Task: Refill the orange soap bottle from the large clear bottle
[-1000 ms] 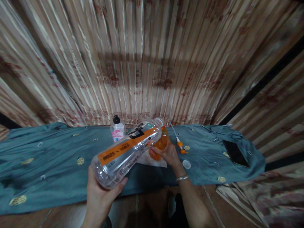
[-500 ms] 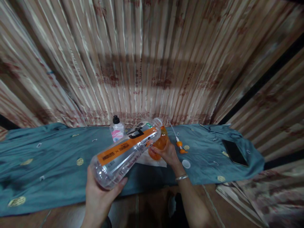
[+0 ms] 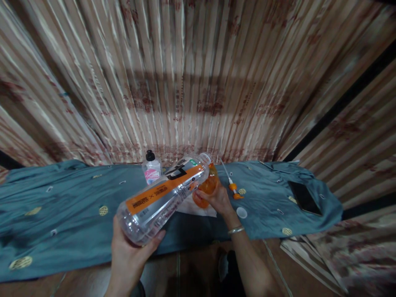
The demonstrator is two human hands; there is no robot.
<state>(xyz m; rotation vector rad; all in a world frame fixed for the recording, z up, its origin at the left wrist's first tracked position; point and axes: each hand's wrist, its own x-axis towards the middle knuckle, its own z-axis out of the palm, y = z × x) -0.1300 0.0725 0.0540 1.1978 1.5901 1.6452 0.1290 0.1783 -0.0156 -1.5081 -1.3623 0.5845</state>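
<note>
My left hand (image 3: 131,249) is closed round the base of a large clear plastic bottle (image 3: 168,194) with an orange and silver label. The bottle is tilted, its uncapped neck up and to the right, over the top of an orange bottle (image 3: 208,190). My right hand (image 3: 217,199), a bracelet on its wrist, grips that orange see-through bottle from the right. Part of the orange bottle is hidden behind the clear one and my fingers. Whether liquid is flowing I cannot tell. Beneath lies a white tissue (image 3: 198,208).
A clear bottle with a black cap and pink label (image 3: 152,170) stands behind on the left. To the right lie an orange pump head (image 3: 234,189) with its tube, a white round cap (image 3: 241,212) and a black phone (image 3: 305,198) on the teal cloth (image 3: 74,206). A curtain (image 3: 198,82) hangs behind.
Both hands hold almost the same pose, with the clear bottle still tilted over the orange one. The whole view has shifted very slightly.
</note>
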